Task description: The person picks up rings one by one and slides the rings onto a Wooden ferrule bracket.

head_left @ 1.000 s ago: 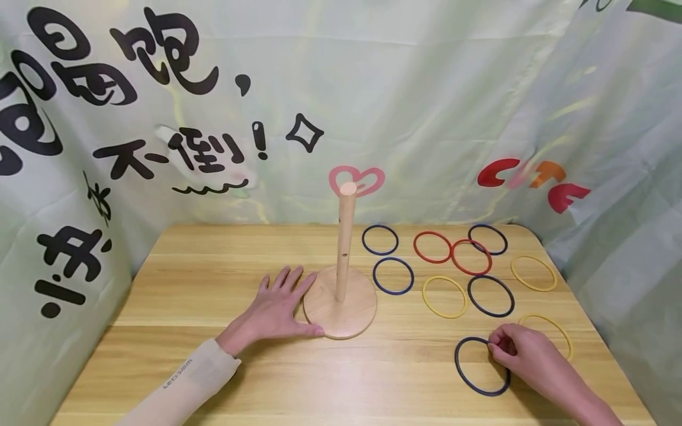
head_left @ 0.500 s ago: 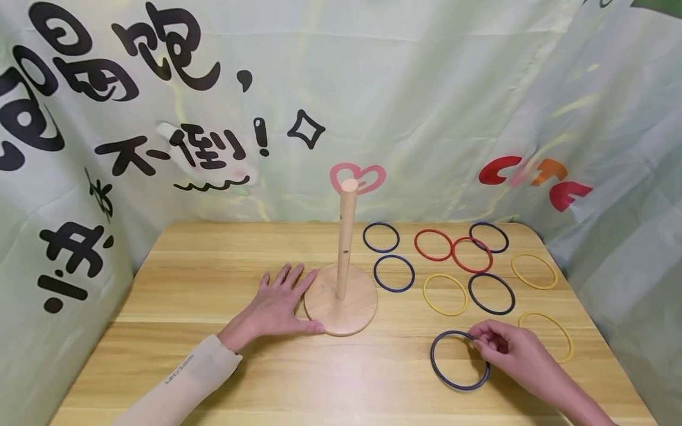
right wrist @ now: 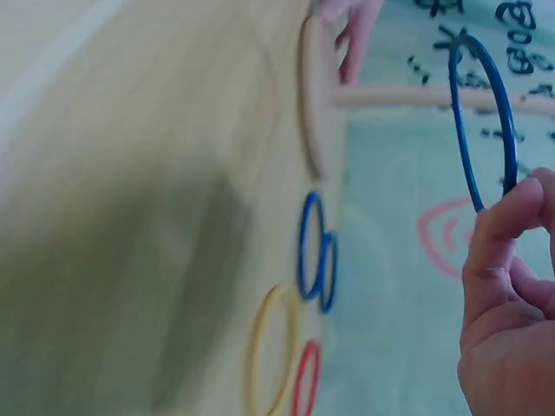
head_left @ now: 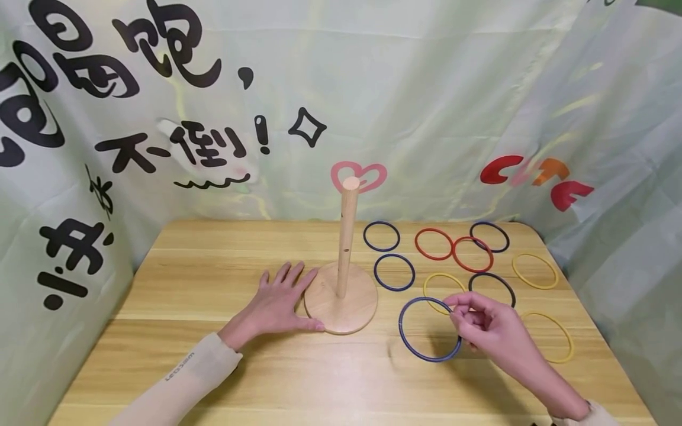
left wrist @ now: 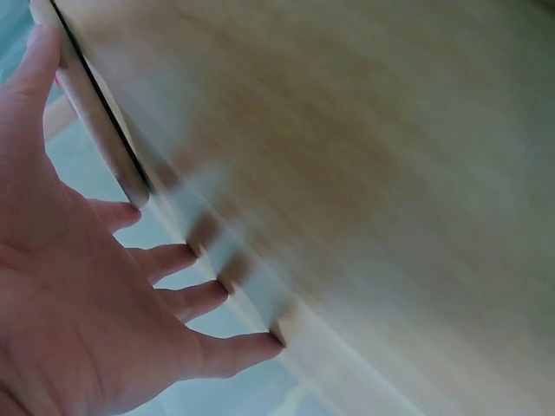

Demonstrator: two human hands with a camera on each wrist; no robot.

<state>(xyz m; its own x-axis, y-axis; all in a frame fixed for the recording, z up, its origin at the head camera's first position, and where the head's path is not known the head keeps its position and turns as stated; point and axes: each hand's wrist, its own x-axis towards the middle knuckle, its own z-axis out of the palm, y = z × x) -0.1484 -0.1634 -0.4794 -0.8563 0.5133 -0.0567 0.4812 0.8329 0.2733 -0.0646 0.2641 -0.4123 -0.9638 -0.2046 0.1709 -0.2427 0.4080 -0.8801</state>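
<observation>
A dark blue ring (head_left: 401,331) is pinched between the thumb and fingers of my right hand (head_left: 492,331). The ring hangs above the table, right of the wooden stand, and in the right wrist view the blue ring (right wrist: 506,121) appears upright and apart from the post. My left hand (head_left: 274,307) lies with spread fingers at the left edge of the round base (head_left: 357,307), thumb on its front rim. From that base rises a bare wooden post (head_left: 347,236). In the left wrist view, the thumb and index finger of the left hand (left wrist: 95,286) touch the base's edge.
Two blue rings (head_left: 375,277) lie just right of the stand. Farther right are two red rings (head_left: 434,258), one overlapping a dark ring (head_left: 489,223), plus another dark ring (head_left: 514,296) and several yellow rings (head_left: 535,288). A printed curtain (head_left: 426,118) encloses the table (head_left: 213,260).
My right hand has lifted the blue ring off the table and carried it left and farther back, toward the stand. The left hand keeps its place at the base.
</observation>
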